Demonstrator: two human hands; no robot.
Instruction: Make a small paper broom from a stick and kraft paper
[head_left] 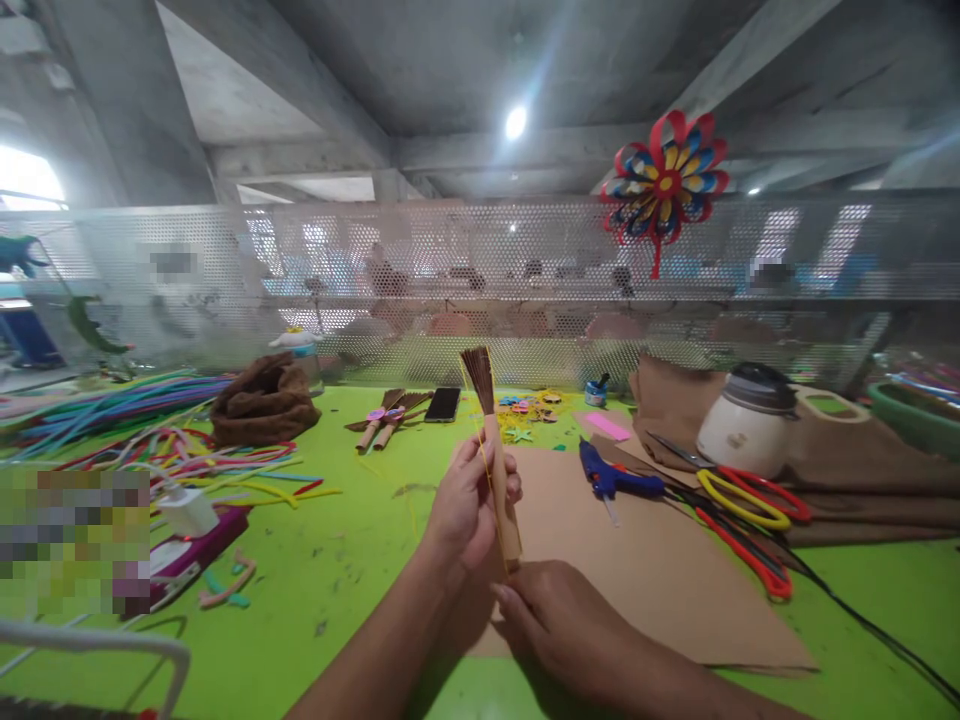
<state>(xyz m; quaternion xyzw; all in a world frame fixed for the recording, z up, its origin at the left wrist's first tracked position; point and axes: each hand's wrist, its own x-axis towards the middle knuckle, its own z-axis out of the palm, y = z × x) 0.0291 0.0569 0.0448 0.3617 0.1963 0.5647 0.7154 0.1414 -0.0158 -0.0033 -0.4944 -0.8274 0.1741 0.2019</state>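
Over the middle of the table I see a small craft broom, with dark brown pleated bristles (478, 372) at the top and a tan paper handle (504, 510). My left hand (461, 505) is closed around the handle, holding it nearly upright. A thin yellow string (490, 470) runs along the broom from the bristles down past the handle's lower end. There, my right hand (559, 610) pinches the string, its fingertips partly hidden. Beneath both hands lies a sheet of brown paper (637, 570). Similar small brooms (386, 420) with pink decorations rest farther back.
Right: a blue glue gun (615, 475), scissors with yellow and red handles (742, 500), red-handled pliers (757, 565), folded brown cloth (877, 490) and a white jar (750, 420). Left: colourful pipe cleaners (187, 450), a purple power strip (195, 550). A phone (442, 404) lies behind; a perforated screen (465, 270) borders the table.
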